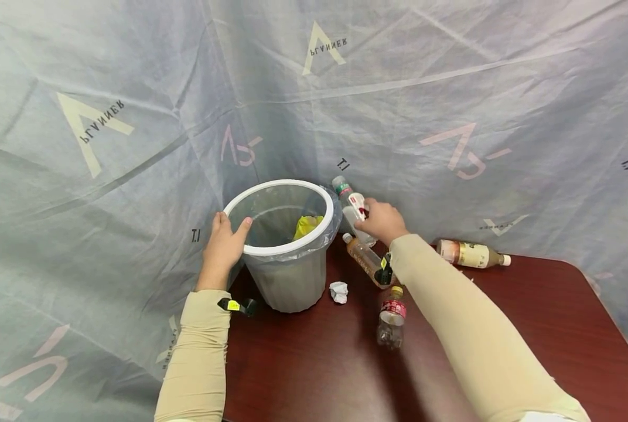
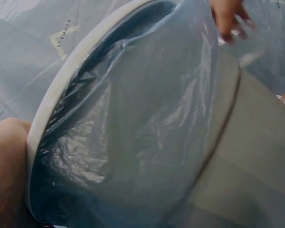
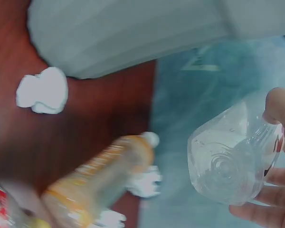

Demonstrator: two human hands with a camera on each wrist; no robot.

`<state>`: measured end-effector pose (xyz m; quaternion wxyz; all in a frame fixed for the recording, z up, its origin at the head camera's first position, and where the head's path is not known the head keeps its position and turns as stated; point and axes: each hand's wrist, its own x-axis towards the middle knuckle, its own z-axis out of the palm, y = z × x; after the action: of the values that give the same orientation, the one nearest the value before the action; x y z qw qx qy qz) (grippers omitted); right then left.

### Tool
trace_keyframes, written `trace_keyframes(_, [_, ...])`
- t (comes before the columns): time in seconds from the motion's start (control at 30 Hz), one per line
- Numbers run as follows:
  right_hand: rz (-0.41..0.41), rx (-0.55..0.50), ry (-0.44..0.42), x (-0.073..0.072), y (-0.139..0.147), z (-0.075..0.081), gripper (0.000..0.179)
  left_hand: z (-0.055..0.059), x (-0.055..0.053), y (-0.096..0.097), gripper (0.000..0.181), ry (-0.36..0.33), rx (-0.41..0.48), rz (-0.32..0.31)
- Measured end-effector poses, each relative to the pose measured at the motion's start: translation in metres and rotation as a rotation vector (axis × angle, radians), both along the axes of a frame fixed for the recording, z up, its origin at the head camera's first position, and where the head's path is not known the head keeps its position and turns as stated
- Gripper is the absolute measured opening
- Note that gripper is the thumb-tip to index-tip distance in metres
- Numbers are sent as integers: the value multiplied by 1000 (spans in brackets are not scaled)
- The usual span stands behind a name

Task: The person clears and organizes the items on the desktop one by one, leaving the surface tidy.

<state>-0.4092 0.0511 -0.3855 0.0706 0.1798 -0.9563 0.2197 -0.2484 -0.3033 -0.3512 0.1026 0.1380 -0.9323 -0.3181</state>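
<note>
My left hand grips the white rim of a grey trash bin, thumb over the rim. A thin plastic liner folds over the bin's edge, and a yellow item shows inside. In my right hand is a clear plastic bottle with a white and red label. It is tilted, just right of the bin, with its neck up and its base facing the right wrist camera. Close below that hand lies a bottle with an orange-brown label.
Crumpled white paper lies by the bin's base. A red-labelled bottle with a yellow cap is nearer me on the dark red table. Another bottle lies at the back right against the grey cloth. More white scraps lie beside the orange-brown one.
</note>
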Motion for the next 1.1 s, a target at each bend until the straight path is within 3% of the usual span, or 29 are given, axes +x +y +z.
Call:
trace_keyframes(0.27, [7, 22, 97, 0, 0, 73, 73, 0, -2, 4, 102, 19, -15, 1])
trace_keyframes(0.47, [34, 24, 113, 4, -9, 106, 69, -1, -4, 10, 100, 22, -34, 1])
trace_keyframes(0.8, [151, 28, 140, 18, -47, 136, 72, -2, -1, 10, 94, 59, -46, 34])
trace_keyframes(1.1, [247, -5, 137, 35, -86, 136, 70, -3, 0, 8, 90, 69, -25, 35])
